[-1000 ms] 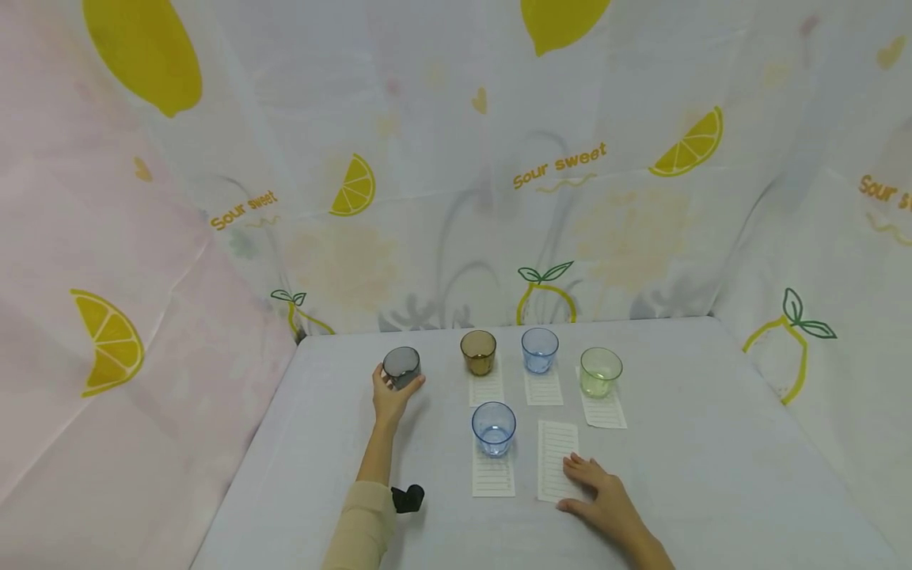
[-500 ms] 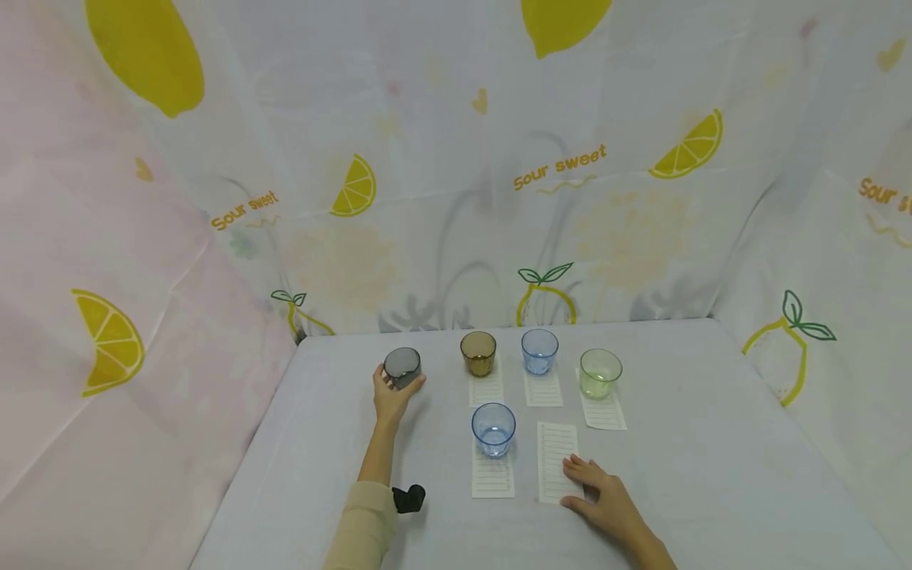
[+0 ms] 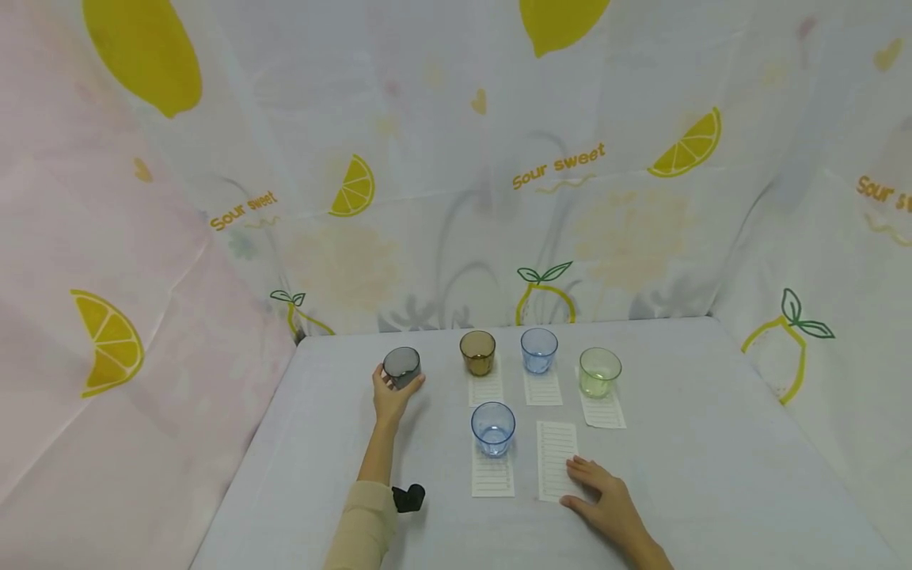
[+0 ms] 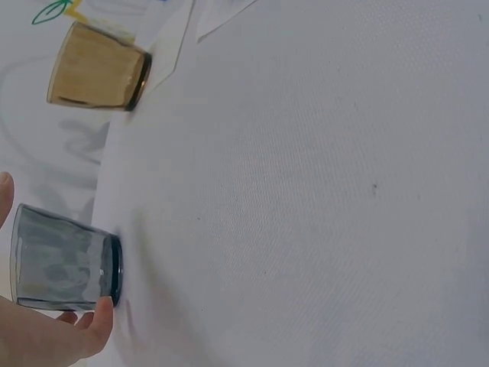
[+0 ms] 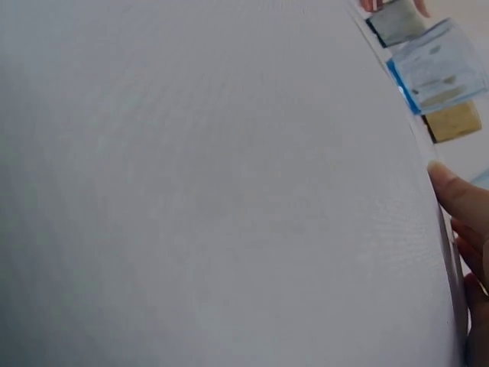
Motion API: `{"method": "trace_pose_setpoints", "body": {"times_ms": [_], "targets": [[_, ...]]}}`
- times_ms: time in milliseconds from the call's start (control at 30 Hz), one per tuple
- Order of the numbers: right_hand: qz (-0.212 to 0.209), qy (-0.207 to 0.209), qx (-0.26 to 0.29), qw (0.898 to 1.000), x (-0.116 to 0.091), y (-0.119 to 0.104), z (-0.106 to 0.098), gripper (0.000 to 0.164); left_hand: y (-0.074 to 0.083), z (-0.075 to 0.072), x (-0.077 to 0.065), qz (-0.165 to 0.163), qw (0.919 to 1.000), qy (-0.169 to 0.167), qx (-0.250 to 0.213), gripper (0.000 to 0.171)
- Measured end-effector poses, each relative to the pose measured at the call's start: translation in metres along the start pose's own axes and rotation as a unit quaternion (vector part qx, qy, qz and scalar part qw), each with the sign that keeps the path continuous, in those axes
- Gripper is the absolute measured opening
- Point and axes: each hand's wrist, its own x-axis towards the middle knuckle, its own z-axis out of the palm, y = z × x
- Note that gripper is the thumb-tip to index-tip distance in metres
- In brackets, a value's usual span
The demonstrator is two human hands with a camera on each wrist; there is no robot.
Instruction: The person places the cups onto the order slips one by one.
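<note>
The grey cup (image 3: 402, 366) stands upright on the white table (image 3: 712, 443), at the far left of the row of cups. The left hand (image 3: 390, 396) holds it from the near side, with the thumb on one side and the fingers curled round the other. In the left wrist view the grey cup (image 4: 65, 258) sits against the palm and a fingertip touches near its bottom.

Just to the right of the left hand stands a brown cup (image 3: 477, 352). It rests on the far end of a lined paper strip (image 3: 487, 388). Next to the right comes a light blue cup (image 3: 539, 350), and then a pale green cup (image 3: 600, 372). Each of these also stands on its own strip.

Between the two hands, a bit nearer to the person, stands a second blue cup (image 3: 493, 428) on its own paper strip (image 3: 493, 475).

The right hand (image 3: 602, 500) lies flat on the table, with fingers straight and a little spread. Its fingertips rest on the near end of a bare paper strip (image 3: 556, 455), just right of the second blue cup. It holds nothing.

A small black object (image 3: 409, 498) lies by the left sleeve (image 3: 362, 526). A lemon-print curtain (image 3: 456, 158) hangs beyond the cups.
</note>
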Motion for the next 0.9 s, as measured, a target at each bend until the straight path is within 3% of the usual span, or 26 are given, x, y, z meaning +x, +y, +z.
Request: {"method": "trace_pose_setpoints", "body": {"times_ms": [167, 600, 900], "targets": [[0.002, -0.005, -0.008, 1.0, 0.0, 0.0, -0.001, 0.044, 0.005, 0.001, -0.001, -0.019, 0.9998, 0.0, 0.003, 0.097], [0.022, -0.012, -0.014, 1.0, 0.001, -0.001, 0.0, 0.044, -0.001, 0.007, 0.007, -0.015, 0.9992, 0.037, 0.0, 0.087], [0.026, -0.011, -0.016, 0.999, 0.0, -0.003, 0.0, 0.044, -0.001, 0.006, 0.011, -0.011, 0.9989, 0.043, -0.013, 0.083]]}}
